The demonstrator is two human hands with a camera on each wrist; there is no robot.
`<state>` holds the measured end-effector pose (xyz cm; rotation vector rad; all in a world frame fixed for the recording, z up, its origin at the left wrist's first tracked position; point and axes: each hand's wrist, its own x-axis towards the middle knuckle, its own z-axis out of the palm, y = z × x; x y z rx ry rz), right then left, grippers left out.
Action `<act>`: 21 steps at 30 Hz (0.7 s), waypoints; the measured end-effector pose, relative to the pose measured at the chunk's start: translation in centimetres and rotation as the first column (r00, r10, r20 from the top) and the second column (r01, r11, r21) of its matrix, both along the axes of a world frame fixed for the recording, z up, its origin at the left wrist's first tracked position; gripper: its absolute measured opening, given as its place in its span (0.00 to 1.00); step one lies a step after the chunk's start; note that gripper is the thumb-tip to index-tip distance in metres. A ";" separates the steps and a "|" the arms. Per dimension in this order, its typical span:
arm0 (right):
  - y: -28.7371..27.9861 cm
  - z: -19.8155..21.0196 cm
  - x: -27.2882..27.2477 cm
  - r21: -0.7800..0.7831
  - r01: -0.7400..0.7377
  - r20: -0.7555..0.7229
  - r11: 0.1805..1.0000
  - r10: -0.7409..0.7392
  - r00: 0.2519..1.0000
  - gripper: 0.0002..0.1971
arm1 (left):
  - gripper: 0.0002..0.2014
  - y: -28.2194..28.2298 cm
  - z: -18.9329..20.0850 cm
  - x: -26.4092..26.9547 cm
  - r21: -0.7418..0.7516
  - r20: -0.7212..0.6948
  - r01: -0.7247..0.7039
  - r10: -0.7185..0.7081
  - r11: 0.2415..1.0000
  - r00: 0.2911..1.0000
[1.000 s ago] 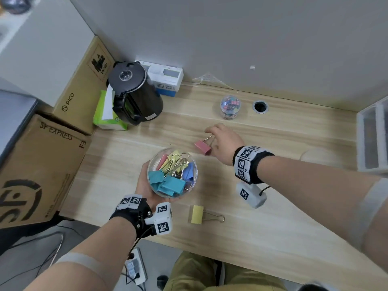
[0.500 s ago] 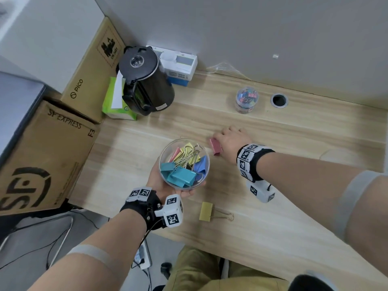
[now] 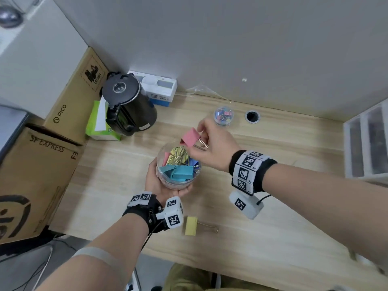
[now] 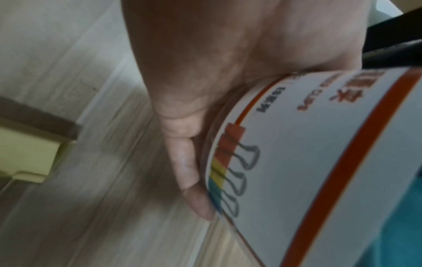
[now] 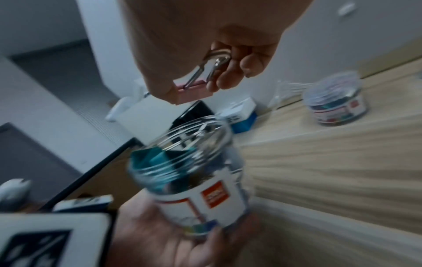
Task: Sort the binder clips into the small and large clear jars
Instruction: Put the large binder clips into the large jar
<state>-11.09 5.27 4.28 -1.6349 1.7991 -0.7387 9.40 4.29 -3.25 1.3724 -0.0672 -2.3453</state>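
Hands hold pink clip over large jar; kettle behind.

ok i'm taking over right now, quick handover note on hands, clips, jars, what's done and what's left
Left hand holds the large jar, open, above the desk.
Right hand pinches the pink clip by its wire handles, just over the jar's mouth.
Done: several large clips are in that jar; the small jar at the back holds small ones.
Left: drop the pink clip in, then the yellow clip lying on the desk.
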 end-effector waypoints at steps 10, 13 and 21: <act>2.8 -1.3 3.7 -0.044 -0.233 -0.483 0.971 0.183 0.856 0.21 | 0.38 1.1 0.4 -2.5 -0.013 0.066 -0.020 0.021 1.000 0.998; 3.8 -1.7 3.4 0.035 -0.313 -0.542 0.949 0.281 0.792 0.28 | 0.37 1.5 0.5 -2.1 -0.011 0.044 -0.012 0.012 1.000 0.999; 4.2 -1.6 2.5 -0.201 0.162 0.070 0.966 -0.151 0.986 0.23 | 0.42 2.0 1.8 -0.2 -0.048 0.071 -0.010 0.014 0.999 0.997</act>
